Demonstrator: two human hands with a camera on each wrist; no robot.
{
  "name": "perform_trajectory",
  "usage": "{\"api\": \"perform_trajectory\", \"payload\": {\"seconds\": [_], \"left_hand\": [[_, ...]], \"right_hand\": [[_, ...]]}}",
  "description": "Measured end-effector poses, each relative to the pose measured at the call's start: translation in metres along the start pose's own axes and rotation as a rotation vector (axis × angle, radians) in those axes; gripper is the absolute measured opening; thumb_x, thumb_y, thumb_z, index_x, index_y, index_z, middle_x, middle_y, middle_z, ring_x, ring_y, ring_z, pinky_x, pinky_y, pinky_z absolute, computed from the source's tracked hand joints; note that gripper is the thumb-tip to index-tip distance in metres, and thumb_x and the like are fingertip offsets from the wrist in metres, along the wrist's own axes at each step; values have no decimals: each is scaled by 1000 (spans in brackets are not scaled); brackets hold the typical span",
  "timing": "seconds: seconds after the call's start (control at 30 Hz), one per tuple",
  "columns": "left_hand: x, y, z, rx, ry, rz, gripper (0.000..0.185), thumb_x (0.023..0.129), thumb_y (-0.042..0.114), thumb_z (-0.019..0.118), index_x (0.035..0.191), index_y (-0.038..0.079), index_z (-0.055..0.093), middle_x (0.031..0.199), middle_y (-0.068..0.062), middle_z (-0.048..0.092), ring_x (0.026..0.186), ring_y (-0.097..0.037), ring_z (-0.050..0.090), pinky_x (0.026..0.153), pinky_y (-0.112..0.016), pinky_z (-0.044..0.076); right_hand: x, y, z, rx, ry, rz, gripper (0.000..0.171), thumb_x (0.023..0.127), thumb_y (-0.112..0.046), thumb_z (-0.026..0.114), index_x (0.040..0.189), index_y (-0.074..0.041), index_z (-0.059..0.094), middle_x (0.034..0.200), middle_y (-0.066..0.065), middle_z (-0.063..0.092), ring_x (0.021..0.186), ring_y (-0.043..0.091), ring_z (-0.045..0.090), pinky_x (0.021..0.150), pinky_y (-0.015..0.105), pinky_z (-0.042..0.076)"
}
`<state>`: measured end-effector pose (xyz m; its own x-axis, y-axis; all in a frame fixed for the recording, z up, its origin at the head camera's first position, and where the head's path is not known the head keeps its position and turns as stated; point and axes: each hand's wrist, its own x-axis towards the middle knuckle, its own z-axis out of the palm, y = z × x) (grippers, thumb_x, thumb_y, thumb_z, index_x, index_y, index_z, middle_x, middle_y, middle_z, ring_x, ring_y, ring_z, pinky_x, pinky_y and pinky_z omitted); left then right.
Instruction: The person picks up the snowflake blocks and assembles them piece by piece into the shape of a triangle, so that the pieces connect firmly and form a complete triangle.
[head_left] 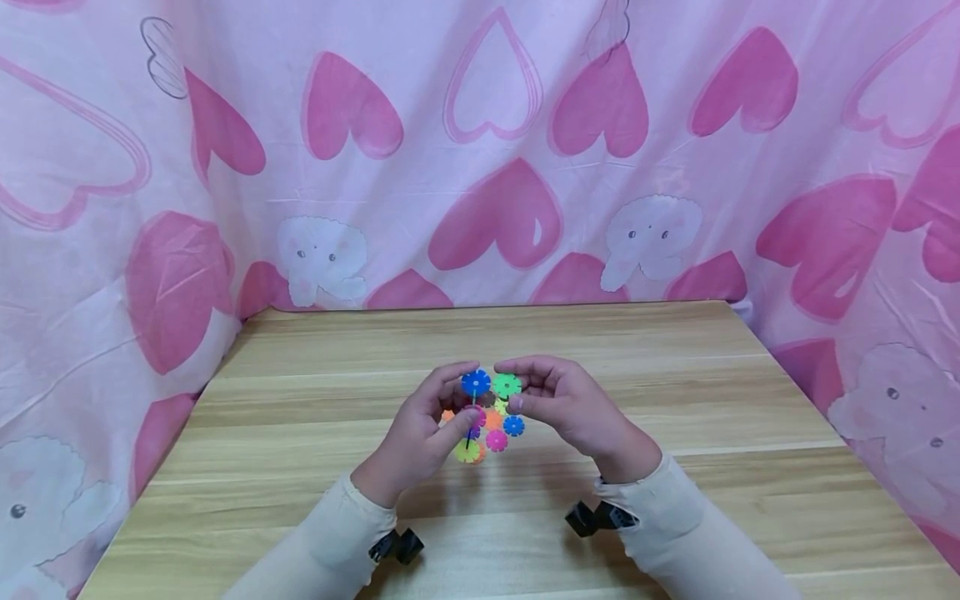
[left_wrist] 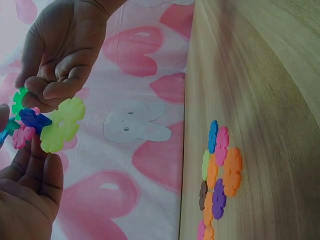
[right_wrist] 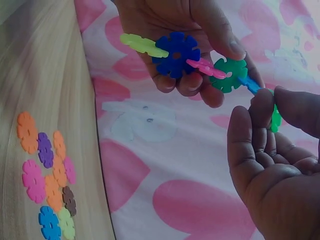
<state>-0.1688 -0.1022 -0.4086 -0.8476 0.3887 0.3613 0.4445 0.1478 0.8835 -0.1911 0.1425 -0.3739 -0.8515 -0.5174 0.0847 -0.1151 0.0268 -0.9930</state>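
A chain of slotted, flower-shaped plastic snowflake discs is held up above the table between both hands. My left hand (head_left: 412, 429) grips it, thumb on the near side, around the pink disc (right_wrist: 205, 68) and the green disc (right_wrist: 230, 77). Toward its free end come a dark blue disc (right_wrist: 176, 56) and a yellow disc (right_wrist: 137, 43). A light blue disc (right_wrist: 249, 85) joins the other end. There my right hand (head_left: 581, 408) pinches a bright green disc (head_left: 507, 385) between thumb and fingers. Whether its slot is fully pushed in cannot be told.
Loose discs lie in a cluster on the wooden table beneath the hands, among them an orange disc (right_wrist: 27, 132), a purple disc (right_wrist: 45, 150), a pink disc (right_wrist: 33, 181) and a blue disc (right_wrist: 49, 223). A pink heart-patterned curtain (head_left: 495, 217) hangs around the table (head_left: 300, 358).
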Motion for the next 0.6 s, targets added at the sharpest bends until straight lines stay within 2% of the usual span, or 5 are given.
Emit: {"api": "perform_trajectory", "payload": {"seconds": [0.1,0.37,0.6], "left_hand": [[-1,-1,0,-6,-15,-7,60,102,9,69,155,27,46,120,-10,70,106,-25,64,91,-30,60],[-3,-1,1,-38,-25,-15,63,101,6,69,156,26,48,125,-11,65,108,-27,65,88,-29,62],[-4,1,3,-69,-19,-33,60,102,6,68,156,25,48,125,-14,64,105,-28,65,86,-29,62]], "right_hand": [[-1,0,0,5,-18,-14,42,100,-4,70,141,3,61,121,20,71,99,20,75,89,33,63],[-1,2,4,27,-30,-21,38,101,-6,68,138,4,63,125,20,72,102,21,77,93,41,62],[-1,5,6,45,-33,-36,39,102,-5,68,139,7,61,124,24,70,100,18,76,91,34,62]]}}
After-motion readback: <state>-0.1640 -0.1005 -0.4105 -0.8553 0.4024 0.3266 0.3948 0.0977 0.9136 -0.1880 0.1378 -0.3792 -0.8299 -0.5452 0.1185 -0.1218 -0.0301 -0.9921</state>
